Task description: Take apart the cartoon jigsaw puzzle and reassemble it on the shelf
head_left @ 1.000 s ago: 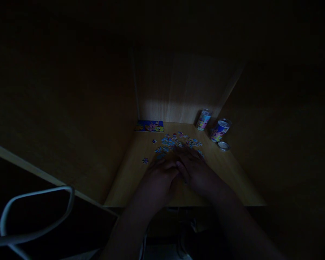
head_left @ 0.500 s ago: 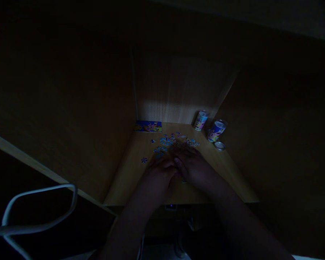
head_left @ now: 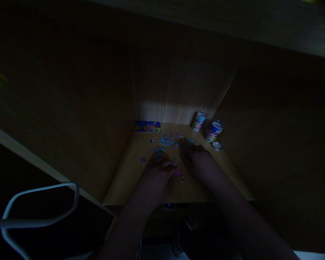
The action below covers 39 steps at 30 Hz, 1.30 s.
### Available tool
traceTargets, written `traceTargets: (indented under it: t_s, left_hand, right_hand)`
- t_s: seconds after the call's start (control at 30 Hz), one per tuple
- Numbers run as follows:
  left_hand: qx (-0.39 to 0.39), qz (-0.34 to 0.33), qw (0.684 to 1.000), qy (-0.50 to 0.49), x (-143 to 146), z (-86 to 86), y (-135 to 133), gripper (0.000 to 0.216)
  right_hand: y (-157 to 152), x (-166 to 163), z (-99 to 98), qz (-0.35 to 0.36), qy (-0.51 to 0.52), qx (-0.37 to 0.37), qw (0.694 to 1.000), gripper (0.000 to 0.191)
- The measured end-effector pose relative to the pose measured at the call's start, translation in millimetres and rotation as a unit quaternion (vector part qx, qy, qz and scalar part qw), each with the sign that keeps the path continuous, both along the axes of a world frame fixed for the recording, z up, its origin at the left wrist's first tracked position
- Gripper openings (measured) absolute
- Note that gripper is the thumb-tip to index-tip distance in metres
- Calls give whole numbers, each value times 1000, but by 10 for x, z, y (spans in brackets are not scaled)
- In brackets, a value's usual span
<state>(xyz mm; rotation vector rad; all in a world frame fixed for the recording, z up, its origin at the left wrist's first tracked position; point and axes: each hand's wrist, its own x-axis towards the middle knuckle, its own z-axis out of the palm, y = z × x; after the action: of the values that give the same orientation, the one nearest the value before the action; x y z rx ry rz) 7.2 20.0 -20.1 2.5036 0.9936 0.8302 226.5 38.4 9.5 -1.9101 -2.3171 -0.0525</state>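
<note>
Loose jigsaw puzzle pieces (head_left: 166, 141) lie scattered on the wooden surface in front of me. My left hand (head_left: 158, 171) rests low with curled fingers, its fingertips closed at the edge of a pink group of puzzle pieces (head_left: 178, 173). One small piece (head_left: 182, 179) lies just below that group, and another (head_left: 174, 163) just above it. My right hand (head_left: 202, 160) is at the near right side of the scattered pieces, apart from the left. Its fingers point down into shadow, so their grip is hidden. A single piece (head_left: 143, 160) lies left of my left hand.
Two printed cans (head_left: 199, 121) (head_left: 215, 130) stand at the back right, with a round lid (head_left: 217, 146) beside the nearer one. A blue picture card (head_left: 146, 126) lies at the back left. Wooden panels enclose the surface. A white cable (head_left: 40, 187) loops at left.
My right hand has moved right and away from my left hand, uncovering the pink pieces between them. My left hand has stayed nearly in place. The view has shifted slightly.
</note>
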Motion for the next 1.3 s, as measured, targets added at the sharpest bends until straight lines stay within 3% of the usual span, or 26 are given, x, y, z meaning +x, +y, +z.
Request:
traceTargets:
  t_s: [0.3, 0.47, 0.67, 0.73, 0.87, 0.97, 1.2, 1.3]
  left_hand:
    - [0, 39, 999, 28, -6, 17, 11, 34]
    - [5, 67, 997, 42, -3, 38, -6, 38]
    - [9, 76, 996, 47, -4, 29, -10, 37]
    - [15, 83, 995, 44, -1, 26, -6, 35]
    - [25, 137, 988, 62, 9, 63, 4, 22]
    - [17, 167, 983, 75, 15, 104, 7, 15]
    - [27, 155, 985, 74, 19, 88, 4, 12]
    - [21, 150, 986, 74, 17, 86, 9, 15]
  right_hand:
    - [182, -55, 98, -8, -46, -29, 999, 26]
    - [265, -62, 150, 34, -51, -57, 997, 25]
    - [258, 22, 94, 133, 96, -23, 986, 23]
    - [222, 80, 67, 99, 116, 17, 988, 23]
    - [161, 131, 34, 36, 48, 46, 997, 25]
    - [157, 88, 13, 40, 26, 29, 998, 25]
    - [153, -6, 32, 96, 77, -8, 992, 15]
    - [141, -2, 58, 83, 78, -29, 993, 20]
